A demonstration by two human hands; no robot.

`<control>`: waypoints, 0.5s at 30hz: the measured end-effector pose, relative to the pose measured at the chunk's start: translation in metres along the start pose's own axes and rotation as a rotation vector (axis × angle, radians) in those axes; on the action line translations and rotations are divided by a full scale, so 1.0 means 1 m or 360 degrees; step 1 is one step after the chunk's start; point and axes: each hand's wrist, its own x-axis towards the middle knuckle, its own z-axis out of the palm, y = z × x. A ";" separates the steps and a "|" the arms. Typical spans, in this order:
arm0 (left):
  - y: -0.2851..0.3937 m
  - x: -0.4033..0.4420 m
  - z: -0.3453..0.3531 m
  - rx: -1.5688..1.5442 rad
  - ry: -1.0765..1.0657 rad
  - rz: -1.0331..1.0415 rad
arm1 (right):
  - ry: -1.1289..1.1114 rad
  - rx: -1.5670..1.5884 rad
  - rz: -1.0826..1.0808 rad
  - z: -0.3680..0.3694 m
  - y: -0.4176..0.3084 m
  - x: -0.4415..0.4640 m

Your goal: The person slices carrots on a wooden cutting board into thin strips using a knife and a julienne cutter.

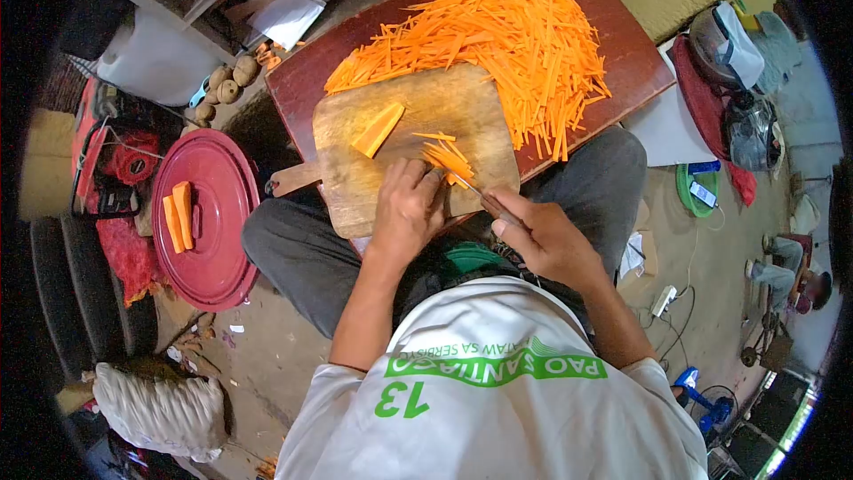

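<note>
While our right hand [553, 244] grips knife [486, 199], fingers wrapped round handle, left hand [409, 206] sits palm down by cut carrot [450, 157], fingers bent, close together; if they pinch, we cannot tell. Carrot lies on board [345, 185], over red surface [626, 58]. We think it light, stiff, bit slippery; thin sticks may snap. Best hold: from top, tips tucked back.

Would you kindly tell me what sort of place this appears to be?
Probably a home or small informal food-preparation area: a wooden cutting board rests at the edge of a red table heaped with orange vegetable strips, while a power strip lies on the floor.
</note>
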 end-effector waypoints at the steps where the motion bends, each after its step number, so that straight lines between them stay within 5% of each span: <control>1: 0.000 0.000 -0.002 0.0002 -0.0010 -0.0001 | -0.0016 -0.0001 0.0011 -0.001 -0.001 0.001; 15: -0.002 -0.001 -0.015 0.0087 -0.0253 -0.0040 | 0.0134 0.0010 -0.0128 0.012 0.002 0.010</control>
